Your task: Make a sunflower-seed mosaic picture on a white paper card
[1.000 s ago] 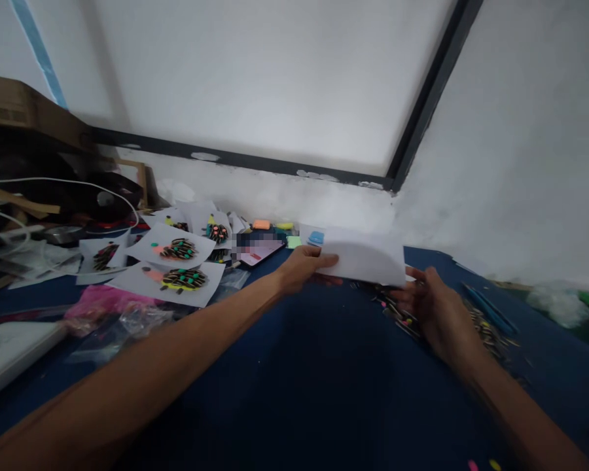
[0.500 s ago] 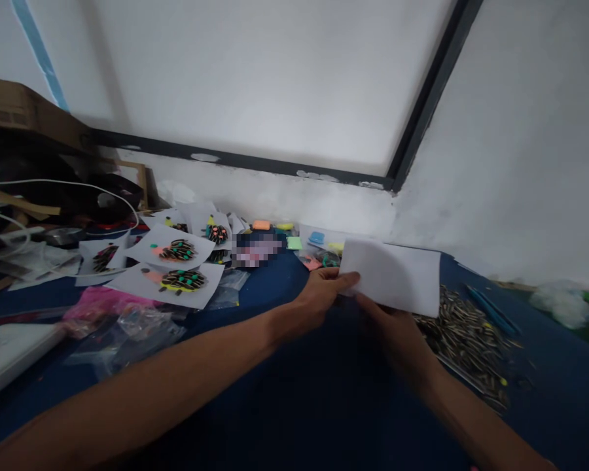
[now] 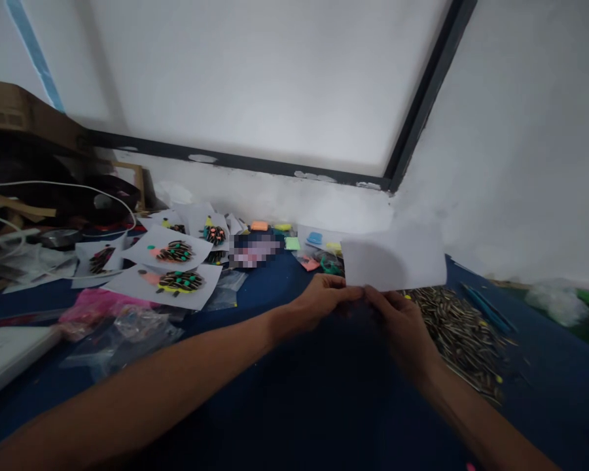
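Note:
A blank white sheet of paper is held up over the blue table, its lower edge pinched in both hands. My left hand has thumb and fingers closed at the lower left corner. Close beside it, almost touching, my right hand grips the same edge with thumb and bent fingers. Behind and right of the right hand lies a pile of striped seeds, which look like sunflower seeds. Bags with coloured clay lie just beyond the left hand, partly covered by the paper.
White cards with seed-and-clay hedgehog figures lie at the left. Nearer are clear plastic bags and a white box-like object. Small clay packs line the wall. A blue tool-like strip lies beyond the seeds.
The paper has tilted up and its lower edge has risen, showing more of the seeds. My right hand has come up against the left hand at that edge.

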Demonstrator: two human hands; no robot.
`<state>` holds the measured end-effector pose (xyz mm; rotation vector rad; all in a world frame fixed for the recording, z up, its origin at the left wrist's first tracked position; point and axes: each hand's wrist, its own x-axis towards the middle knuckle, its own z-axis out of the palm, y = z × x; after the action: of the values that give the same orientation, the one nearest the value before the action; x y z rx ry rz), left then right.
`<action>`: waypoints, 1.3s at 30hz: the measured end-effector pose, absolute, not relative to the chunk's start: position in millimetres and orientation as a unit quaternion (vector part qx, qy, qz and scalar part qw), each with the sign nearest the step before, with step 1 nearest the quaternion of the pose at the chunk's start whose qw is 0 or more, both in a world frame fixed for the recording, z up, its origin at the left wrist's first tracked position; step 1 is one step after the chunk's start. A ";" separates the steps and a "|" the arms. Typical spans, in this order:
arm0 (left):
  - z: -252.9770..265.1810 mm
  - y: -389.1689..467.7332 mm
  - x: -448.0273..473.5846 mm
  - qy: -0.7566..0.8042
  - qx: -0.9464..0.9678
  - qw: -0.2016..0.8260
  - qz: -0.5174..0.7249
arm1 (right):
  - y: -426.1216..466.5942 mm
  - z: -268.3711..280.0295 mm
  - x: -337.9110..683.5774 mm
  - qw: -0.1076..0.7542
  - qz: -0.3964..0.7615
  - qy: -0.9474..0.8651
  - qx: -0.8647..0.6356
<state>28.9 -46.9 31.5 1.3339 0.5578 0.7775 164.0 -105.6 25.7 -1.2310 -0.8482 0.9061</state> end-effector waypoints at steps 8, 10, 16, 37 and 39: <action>41.2 -39.6 20.9 0.268 0.626 0.667 0.302 | -100.0 43.5 192.7 0.691 0.346 -0.338 -0.538; 41.7 -37.3 18.7 0.271 0.627 0.669 0.292 | -99.0 49.1 205.0 0.700 0.333 -0.338 -0.534; 37.8 -25.9 11.8 0.276 0.634 0.672 0.265 | -98.1 52.0 221.8 0.679 0.319 -0.355 -0.557; 68.1 -15.0 5.8 0.272 0.810 0.201 0.479 | -109.2 38.3 172.2 0.348 0.318 -0.597 -0.650; 56.1 -18.0 8.9 0.302 0.866 0.188 0.351 | -109.3 43.1 173.8 0.303 0.284 -0.634 -0.652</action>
<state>8.9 -18.0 56.1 2.4360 0.8492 0.9886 173.8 -109.3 43.1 -1.7287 -1.6796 0.7521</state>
